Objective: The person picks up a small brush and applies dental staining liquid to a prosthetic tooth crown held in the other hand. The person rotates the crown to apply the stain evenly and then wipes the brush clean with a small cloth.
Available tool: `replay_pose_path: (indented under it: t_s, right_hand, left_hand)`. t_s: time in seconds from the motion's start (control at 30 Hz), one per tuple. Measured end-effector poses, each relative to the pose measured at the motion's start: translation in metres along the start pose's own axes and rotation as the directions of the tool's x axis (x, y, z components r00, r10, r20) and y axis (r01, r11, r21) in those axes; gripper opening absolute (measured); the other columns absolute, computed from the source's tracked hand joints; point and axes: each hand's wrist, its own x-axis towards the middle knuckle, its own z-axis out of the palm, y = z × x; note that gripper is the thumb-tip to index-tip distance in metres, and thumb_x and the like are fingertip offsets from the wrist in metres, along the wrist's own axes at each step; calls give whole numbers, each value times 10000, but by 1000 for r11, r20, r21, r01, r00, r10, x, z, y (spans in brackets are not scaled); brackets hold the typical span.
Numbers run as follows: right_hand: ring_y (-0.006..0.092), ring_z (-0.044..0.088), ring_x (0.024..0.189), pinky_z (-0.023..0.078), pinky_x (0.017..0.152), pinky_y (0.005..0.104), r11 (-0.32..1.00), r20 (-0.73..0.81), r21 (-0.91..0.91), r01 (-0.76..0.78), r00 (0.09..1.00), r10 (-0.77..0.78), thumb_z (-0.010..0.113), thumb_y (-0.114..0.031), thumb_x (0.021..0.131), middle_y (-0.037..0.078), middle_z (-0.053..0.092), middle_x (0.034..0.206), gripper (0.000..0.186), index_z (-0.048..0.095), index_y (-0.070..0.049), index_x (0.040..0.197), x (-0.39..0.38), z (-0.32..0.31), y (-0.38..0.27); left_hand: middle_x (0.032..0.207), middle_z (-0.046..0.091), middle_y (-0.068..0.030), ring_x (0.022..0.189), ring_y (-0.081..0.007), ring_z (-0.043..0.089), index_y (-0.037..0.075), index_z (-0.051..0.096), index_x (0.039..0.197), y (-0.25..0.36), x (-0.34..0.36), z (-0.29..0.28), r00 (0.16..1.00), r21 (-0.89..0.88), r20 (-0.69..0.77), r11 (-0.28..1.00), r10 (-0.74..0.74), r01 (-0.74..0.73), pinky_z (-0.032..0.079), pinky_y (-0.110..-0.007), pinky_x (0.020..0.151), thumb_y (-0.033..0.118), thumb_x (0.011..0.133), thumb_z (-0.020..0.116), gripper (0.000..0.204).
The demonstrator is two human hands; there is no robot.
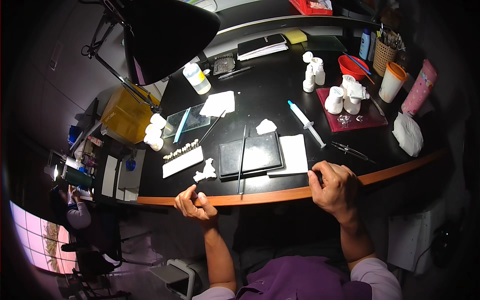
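My left hand (196,202) is at the desk's front edge (405,168), fingers loosely bent and apart, holding nothing. Near its fingertips lie crumpled white paper (205,172) and a white block (181,163) holding several small tool bits. My right hand (330,185) is curled at the edge; whether it holds anything is hidden. Left of it, a black lidded tray (260,157) lies on a white pad (295,155), with a thin rod (242,165) across the tray. Beyond it lie a syringe (307,125) and metal tweezers (350,151).
Bottles (197,80) and jars (334,100) stand about. A red bowl (350,65), lidded cup (390,85), pink case (419,87) and brush basket (385,54) line the right. A black lamp (170,40) overhangs the left. Another person (80,215) sits at a bench at far left.
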Motion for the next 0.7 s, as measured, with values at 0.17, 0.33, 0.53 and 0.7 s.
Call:
replay_pose_path:
  t_s: [0.17, 0.33, 0.53, 0.7]
  right_hand:
    - [281, 686, 611, 524, 636, 406, 996, -26, 21, -83, 996, 83, 723, -150, 887, 100, 653, 662, 221, 648, -42, 1064, 1, -1, -4]
    - [286, 674, 599, 515, 627, 407, 999, -50, 28, -19, 999, 20, 719, -146, 884, 94, 645, 654, 190, 647, -46, 1029, 0, 3, -1]
    - [288, 665, 604, 495, 613, 401, 996, -36, 51, -68, 997, 69, 724, -151, 883, 89, 635, 651, 121, 651, -58, 904, 0, 1, -2]
    - [288, 663, 607, 485, 605, 398, 999, -33, 26, -26, 999, 27, 731, -155, 879, 91, 633, 654, 123, 648, -65, 863, 1, 0, -4]
  left_hand:
    - [821, 613, -82, 861, -256, 557, 33, 719, 901, -8, 3, -7, 986, 73, 95, 987, 135, -142, 431, -391, 846, 171, 852, 570, 209]
    - [810, 598, -82, 858, -265, 568, 60, 743, 877, 0, 4, -3, 998, 6, 28, 999, 49, -49, 421, -409, 879, 220, 870, 575, 232]
    - [808, 606, -85, 856, -265, 566, 41, 734, 868, -2, 6, -5, 992, 23, 50, 993, 113, -114, 431, -398, 862, 173, 837, 570, 213]
    - [823, 598, -79, 859, -265, 565, 72, 744, 836, -4, 2, -4, 999, 26, 38, 999, 33, -34, 416, -406, 873, 225, 863, 577, 228]
